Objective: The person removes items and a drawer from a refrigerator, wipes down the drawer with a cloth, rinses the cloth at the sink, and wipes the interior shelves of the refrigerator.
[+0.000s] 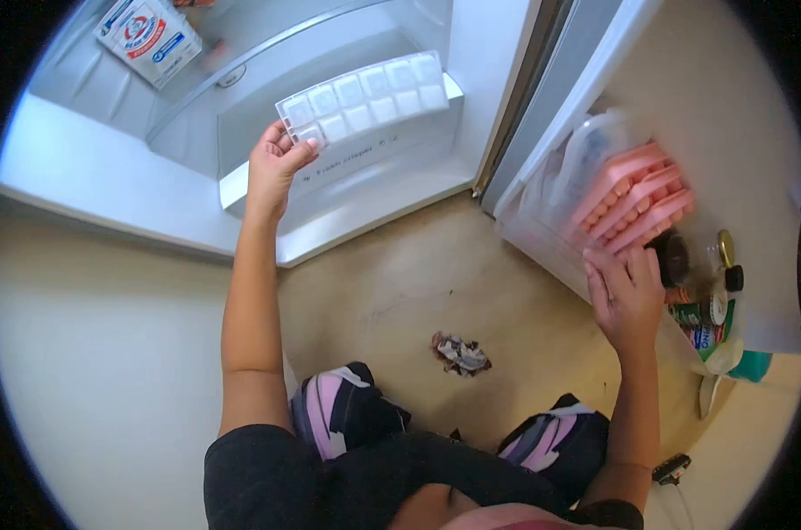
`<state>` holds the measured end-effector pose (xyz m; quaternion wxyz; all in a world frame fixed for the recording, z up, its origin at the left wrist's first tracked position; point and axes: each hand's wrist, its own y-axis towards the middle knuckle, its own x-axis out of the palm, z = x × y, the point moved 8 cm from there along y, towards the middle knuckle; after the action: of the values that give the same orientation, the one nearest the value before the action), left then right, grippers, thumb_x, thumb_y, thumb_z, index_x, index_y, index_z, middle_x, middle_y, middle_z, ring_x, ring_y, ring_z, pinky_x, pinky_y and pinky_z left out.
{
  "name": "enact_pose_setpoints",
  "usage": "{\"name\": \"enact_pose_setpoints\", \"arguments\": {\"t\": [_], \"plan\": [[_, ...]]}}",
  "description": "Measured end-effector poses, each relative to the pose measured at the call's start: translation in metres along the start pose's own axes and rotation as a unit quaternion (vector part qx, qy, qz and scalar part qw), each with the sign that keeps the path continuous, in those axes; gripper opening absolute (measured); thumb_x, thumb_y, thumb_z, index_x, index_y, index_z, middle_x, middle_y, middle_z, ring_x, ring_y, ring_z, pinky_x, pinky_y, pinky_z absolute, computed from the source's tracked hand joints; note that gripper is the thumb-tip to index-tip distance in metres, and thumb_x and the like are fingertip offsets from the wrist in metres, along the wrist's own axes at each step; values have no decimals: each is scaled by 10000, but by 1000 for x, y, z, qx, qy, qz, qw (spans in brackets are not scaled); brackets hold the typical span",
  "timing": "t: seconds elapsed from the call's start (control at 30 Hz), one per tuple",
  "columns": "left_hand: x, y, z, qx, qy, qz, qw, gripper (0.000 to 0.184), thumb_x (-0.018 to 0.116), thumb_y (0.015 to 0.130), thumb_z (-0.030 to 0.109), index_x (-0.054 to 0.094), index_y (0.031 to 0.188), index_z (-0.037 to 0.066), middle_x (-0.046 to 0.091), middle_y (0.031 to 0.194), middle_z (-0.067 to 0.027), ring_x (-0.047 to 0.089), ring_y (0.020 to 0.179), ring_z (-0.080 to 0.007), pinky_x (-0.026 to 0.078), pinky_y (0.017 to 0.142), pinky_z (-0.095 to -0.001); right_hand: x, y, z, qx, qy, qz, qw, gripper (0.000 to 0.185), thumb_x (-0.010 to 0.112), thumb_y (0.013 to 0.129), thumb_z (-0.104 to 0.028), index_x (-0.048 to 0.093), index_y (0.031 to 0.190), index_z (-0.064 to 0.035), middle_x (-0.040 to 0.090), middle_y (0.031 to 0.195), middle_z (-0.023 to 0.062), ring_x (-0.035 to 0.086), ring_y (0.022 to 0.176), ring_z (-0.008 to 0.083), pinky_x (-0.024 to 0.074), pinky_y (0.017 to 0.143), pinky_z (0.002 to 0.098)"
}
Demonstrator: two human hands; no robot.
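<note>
"Beige floor (374, 300) before the open fridge (400, 210)! And the left hand (275, 168)?"

"Stretched up to the fridge, pinching the pale ice tray (365, 99) by one end!"

"Right hand (628, 296)?"

"Curled at the fridge's door bin (542, 234), beside pink trays (634, 196); grip unclear!"

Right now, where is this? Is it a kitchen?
Probably a kitchen, at an open fridge. The left hand holds a clear tray inside it, a box sits on a shelf, and jars fill part of the door.
</note>
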<state>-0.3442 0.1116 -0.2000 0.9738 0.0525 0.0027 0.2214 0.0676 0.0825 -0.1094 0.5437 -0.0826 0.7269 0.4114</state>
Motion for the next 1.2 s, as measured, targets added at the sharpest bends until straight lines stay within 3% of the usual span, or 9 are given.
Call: {"name": "enact_pose_setpoints", "arguments": {"t": [0.3,0.47,0.73,0.8,0.93,1.0,1.1,1.17,1.2], "plan": [[31,-86,124,52,119,-51,990,440,573,796,13,437,1208,-58,597,1037,-113,575,884,-122,458,738,-233,-89,48,2,-25,7,185,982,179,662,733,-174,640,901,-116,565,843,72,550,776,246,445,654,352],[73,-103,214,187,170,-47,966,447,577,798,10,434,1212,-79,593,1058,-131,569,942,-136,451,811,-237,-63,106,10,-78,53,60,994,365,639,769,-284,579,1094,-128,496,1141,115,525,964,273,419,853,337],[145,-99,274,329,296,1,897,421,642,775,173,545,1133,-27,637,966,-143,608,862,-170,470,764,-270,-20,107,28,-96,76,3,993,458,676,717,-317,510,1108,-144,497,1145,87,462,1074,293,406,897,375],[170,-95,286,376,451,28,809,494,652,754,338,577,1115,8,639,951,-183,631,853,-249,474,782,-330,-20,102,34,-91,84,11,992,463,667,715,-310,494,1110,-140,500,1130,95,446,1090,316,388,920,403],[217,-103,292,219,408,-123,878,531,576,657,191,520,1104,-91,586,966,-294,608,874,-337,461,796,-366,-23,97,38,-85,97,15,992,429,664,695,-259,504,1071,-129,508,1072,90,461,1051,315,396,902,399],[226,-98,295,365,392,-22,844,442,556,666,233,601,985,-70,614,839,-266,611,848,-340,459,770,-382,-32,93,36,-95,84,36,991,424,665,687,-250,507,1060,-126,509,1052,90,468,1036,316,401,892,399],[240,-98,281,247,429,-71,866,421,552,672,232,608,991,-37,620,845,-244,604,830,-359,462,761,-395,-34,88,40,-86,89,15,992,414,669,681,-236,513,1047,-121,506,1047,91,480,1013,313,406,881,396],[246,-105,276,349,446,-35,824,396,566,667,230,617,973,-16,622,840,-234,597,824,-373,460,766,-407,-37,84,42,-75,123,27,989,416,671,666,-212,518,1041,-118,506,1048,93,485,1006,312,408,876,393],[251,-90,265,312,446,-63,836,391,575,665,231,617,961,-21,617,851,-243,594,824,-380,460,764,-414,-36,84,43,-74,124,26,989,416,671,666,-212,518,1041,-118,506,1048,93,485,1006,312,408,876,393]]}}
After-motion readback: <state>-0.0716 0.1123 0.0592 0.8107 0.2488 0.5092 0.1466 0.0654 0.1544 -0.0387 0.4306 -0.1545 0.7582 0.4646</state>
